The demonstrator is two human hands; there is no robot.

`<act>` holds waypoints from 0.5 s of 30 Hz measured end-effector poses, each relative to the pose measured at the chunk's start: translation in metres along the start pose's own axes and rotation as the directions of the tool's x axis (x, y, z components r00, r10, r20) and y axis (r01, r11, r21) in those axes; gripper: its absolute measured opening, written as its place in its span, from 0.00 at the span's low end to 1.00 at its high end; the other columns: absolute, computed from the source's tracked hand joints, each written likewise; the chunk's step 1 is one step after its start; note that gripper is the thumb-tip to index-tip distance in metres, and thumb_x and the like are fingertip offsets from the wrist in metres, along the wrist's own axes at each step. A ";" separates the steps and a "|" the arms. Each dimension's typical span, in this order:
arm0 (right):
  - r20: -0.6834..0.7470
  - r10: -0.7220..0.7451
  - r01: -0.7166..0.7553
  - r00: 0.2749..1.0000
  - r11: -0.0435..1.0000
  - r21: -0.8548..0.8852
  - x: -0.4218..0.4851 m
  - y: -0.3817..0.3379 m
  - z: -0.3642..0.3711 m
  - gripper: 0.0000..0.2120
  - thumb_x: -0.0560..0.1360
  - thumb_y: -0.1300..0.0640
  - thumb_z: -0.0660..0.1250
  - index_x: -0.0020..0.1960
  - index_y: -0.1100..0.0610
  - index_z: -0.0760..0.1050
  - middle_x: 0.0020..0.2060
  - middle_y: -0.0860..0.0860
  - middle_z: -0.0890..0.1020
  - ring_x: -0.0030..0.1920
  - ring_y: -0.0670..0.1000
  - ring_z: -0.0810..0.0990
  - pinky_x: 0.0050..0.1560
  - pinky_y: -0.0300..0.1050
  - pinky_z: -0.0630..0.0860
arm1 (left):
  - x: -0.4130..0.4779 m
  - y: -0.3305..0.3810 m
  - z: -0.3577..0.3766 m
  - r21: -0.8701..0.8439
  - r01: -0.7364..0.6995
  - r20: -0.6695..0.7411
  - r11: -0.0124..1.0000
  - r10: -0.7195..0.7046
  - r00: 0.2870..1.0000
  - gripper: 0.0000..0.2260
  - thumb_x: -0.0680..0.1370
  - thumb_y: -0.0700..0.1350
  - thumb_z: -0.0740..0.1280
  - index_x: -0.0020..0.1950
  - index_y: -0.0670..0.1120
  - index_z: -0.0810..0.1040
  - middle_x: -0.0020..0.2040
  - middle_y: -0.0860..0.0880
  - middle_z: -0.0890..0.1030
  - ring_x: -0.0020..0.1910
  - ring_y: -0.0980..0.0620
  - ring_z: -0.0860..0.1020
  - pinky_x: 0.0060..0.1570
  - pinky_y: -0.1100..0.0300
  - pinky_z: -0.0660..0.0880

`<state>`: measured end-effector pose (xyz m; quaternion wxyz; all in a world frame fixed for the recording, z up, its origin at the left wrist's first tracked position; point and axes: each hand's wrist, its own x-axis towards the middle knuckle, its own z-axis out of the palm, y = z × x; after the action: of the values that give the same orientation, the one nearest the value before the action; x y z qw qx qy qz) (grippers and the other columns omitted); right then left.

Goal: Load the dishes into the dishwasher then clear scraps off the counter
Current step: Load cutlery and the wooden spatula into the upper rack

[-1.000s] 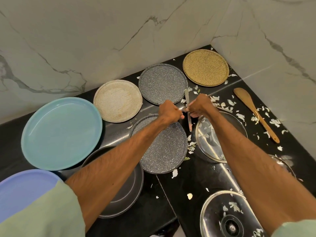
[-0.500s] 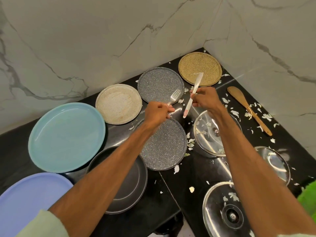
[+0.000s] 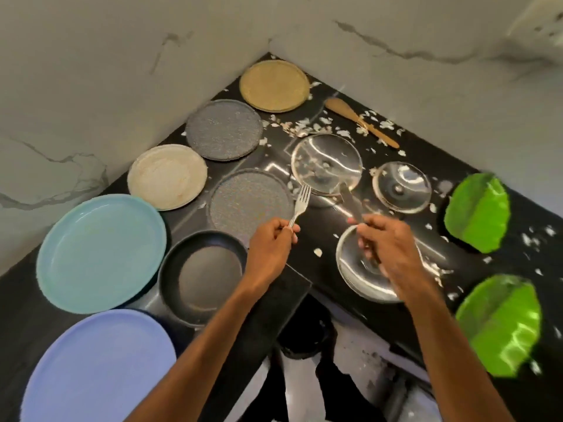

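My left hand (image 3: pixel 269 246) pinches a metal fork (image 3: pixel 300 205) by its handle, tines pointing away, above the edge of a grey speckled plate (image 3: pixel 246 202). My right hand (image 3: pixel 390 248) grips a table knife (image 3: pixel 350 202), its blade aimed up and left, over a glass lid (image 3: pixel 362 281). On the black counter (image 3: pixel 320 226) lie a teal plate (image 3: pixel 100 254), a lilac plate (image 3: pixel 97 370), a cream plate (image 3: pixel 167 176), a second grey plate (image 3: pixel 224 129), a tan plate (image 3: pixel 274 85) and a dark pan (image 3: pixel 204 277). White scraps (image 3: pixel 316 126) litter the counter's right half.
Two more glass lids (image 3: pixel 326 162) (image 3: pixel 402 187) sit beyond my hands. A wooden spatula (image 3: pixel 359 120) lies by the right marble wall. Two green leaf-shaped dishes (image 3: pixel 478 211) (image 3: pixel 502 324) stand at the right. The counter's inner corner edge (image 3: pixel 292 287) is below my left wrist, floor beneath.
Both hands have drawn back toward me, each carrying its utensil, and now hold them apart. The camera has swung right and pulled back, bringing the green dishes into view.
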<state>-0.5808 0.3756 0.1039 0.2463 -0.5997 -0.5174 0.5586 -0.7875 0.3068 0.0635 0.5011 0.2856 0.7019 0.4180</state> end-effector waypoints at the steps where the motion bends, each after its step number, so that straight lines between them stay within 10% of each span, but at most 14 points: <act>1: 0.008 0.047 -0.047 0.999 0.997 0.059 -0.020 0.014 -0.015 0.11 0.81 0.64 0.63 0.51 0.57 0.84 0.34 0.53 0.75 0.30 0.46 0.70 0.26 0.36 0.64 | -0.010 -0.004 0.009 -0.018 0.022 0.075 1.000 -0.021 0.997 0.10 0.80 0.40 0.62 0.46 0.47 0.82 0.34 0.52 0.80 0.28 0.57 0.70 0.29 0.64 0.65; 15: -0.421 0.072 -0.046 0.904 0.996 0.071 -0.197 0.131 -0.151 0.07 0.75 0.63 0.68 0.45 0.55 0.84 0.28 0.53 0.77 0.28 0.51 0.72 0.24 0.41 0.68 | -0.157 -0.036 0.170 0.130 -0.165 0.346 0.978 0.111 0.932 0.09 0.80 0.48 0.65 0.46 0.46 0.83 0.38 0.48 0.84 0.31 0.54 0.76 0.34 0.57 0.72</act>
<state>-0.3644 0.1966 0.1101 0.3532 -0.7142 -0.4164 0.4378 -0.5739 0.2118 0.0798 0.5588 0.4401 0.6148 0.3407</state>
